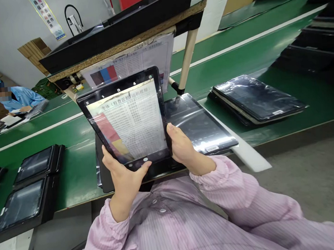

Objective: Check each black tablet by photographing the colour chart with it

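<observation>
A black tablet (132, 124) is held up between my two hands, its screen lit with a camera view of a printed sheet. My left hand (125, 178) grips its lower left edge, the thumb lying at the bottom of the screen by the round shutter button. On the lower right edge, my right hand (183, 145) is closed, thumb on the front. Behind the tablet hangs a printed chart (161, 56) with colour blocks, partly covered by it. Another tablet in clear film (198, 124) lies on the bench just right of my hands.
A wooden shelf (128, 37) carrying a black tray (146, 13) stands over the green bench (77, 163). Film-wrapped tablets (257, 96) are stacked at right; more tablets (34, 164) lie at left. A white foam strip (252, 158) juts past the bench edge. A co-worker in blue (23, 96) sits far left.
</observation>
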Motion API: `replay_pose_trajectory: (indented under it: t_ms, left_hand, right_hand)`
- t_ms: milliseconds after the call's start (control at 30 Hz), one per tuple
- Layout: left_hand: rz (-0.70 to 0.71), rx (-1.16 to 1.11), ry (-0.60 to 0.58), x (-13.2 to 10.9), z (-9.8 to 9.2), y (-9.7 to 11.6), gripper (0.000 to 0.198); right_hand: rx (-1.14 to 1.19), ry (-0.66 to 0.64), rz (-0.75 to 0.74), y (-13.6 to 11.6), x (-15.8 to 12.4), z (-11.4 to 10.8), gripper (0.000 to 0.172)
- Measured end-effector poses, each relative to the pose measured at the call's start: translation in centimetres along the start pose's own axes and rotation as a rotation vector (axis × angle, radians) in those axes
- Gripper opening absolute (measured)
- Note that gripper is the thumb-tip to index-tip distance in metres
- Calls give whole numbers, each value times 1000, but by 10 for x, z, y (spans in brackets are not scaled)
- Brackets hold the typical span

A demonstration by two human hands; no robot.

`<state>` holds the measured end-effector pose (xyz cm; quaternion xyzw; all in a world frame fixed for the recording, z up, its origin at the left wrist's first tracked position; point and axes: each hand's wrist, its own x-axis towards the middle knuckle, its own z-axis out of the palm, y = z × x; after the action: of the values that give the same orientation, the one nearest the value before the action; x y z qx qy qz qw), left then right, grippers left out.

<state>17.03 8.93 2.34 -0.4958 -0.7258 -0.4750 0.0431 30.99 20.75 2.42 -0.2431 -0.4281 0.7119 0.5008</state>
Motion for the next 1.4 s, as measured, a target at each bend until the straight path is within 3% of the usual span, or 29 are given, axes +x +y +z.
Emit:
replay_pose_trajectory:
  t_ms: [100, 200, 300, 400, 567, 733, 900, 1067, 1233, 1400]
  left_hand:
    - [31, -7, 20, 1, -1, -2, 137]
    - [9, -275, 23, 4, -8, -6, 106]
    - [-196, -735, 17, 9, -21, -12, 57]
    - [-375, -909, 3, 13, -34, -18, 35]
    - [-471, -960, -80, 7, -43, -19, 45]
    - [-501, -1006, -97, -3, -45, -23, 53]
    - [-632, -959, 21, -4, -58, -19, 59]
    - [-750, -957, -90, 21, -72, -15, 54]
    - [-847, -955, -162, 47, -65, -40, 59]
    - [-799, -871, -165, 54, -63, -66, 46]
  right_hand:
    - [13, -22, -5, -1, -1, 1, 60]
    - [41, -46, 0, -2, -4, 1, 58]
    - [-4, -125, -4, -8, -12, 1, 59]
    - [-183, -266, -122, -25, -19, 4, 63]
    - [-530, -409, -485, -60, -18, 15, 68]
    - [-691, -416, -580, -74, -10, 21, 68]
    - [-662, -335, -413, -57, -4, 26, 72]
    - [-250, -233, -136, -4, 13, 39, 83]
    - [-166, -135, 89, 43, 23, 48, 108]
    - [-285, 14, 175, 66, 20, 42, 100]
